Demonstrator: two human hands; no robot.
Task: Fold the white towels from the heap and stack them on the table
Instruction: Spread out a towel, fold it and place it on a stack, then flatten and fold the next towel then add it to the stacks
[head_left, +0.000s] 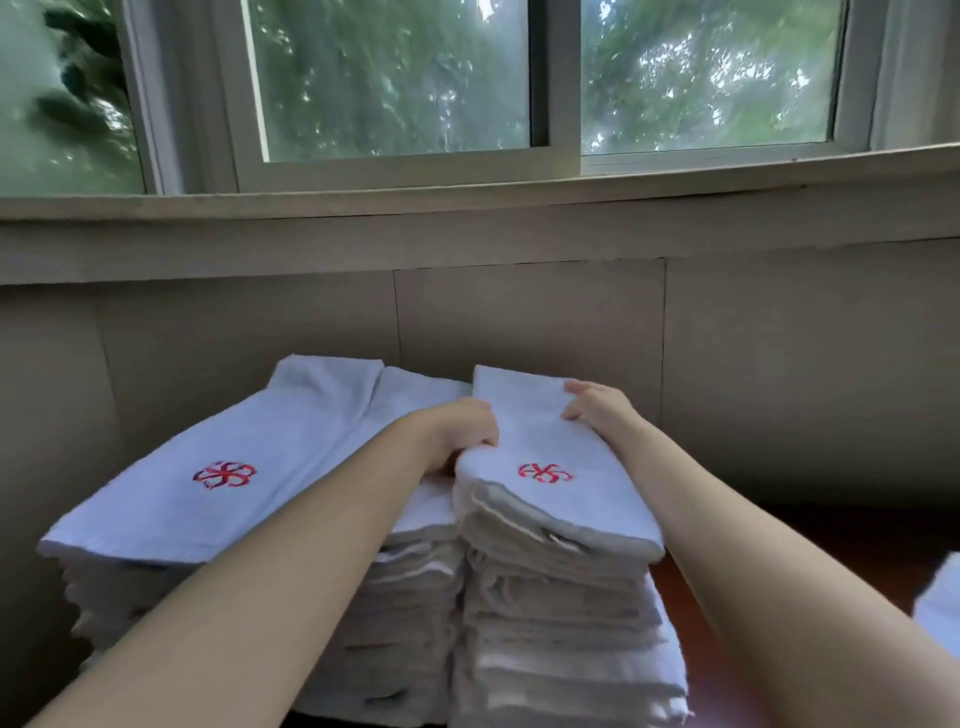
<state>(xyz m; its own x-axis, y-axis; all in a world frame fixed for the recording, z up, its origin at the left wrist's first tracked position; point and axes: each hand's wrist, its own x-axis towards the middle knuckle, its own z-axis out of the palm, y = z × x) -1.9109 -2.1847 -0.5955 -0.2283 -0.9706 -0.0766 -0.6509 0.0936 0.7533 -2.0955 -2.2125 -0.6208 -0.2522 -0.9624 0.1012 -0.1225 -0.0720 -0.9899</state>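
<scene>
Two tall stacks of folded white towels stand side by side on the table. A folded towel with a red emblem (540, 452) lies on top of the right stack (561, 623). My left hand (462, 428) grips this towel's left edge, fingers curled around it. My right hand (597, 402) holds its far right edge, fingers bent over the cloth. The left stack (156, 587) is topped by another folded towel with a red emblem (218, 467).
A beige wall (519, 322) and a window sill (467, 208) rise right behind the stacks. The dark brown table (841, 545) shows to the right. More white cloth (940, 608) pokes in at the right edge.
</scene>
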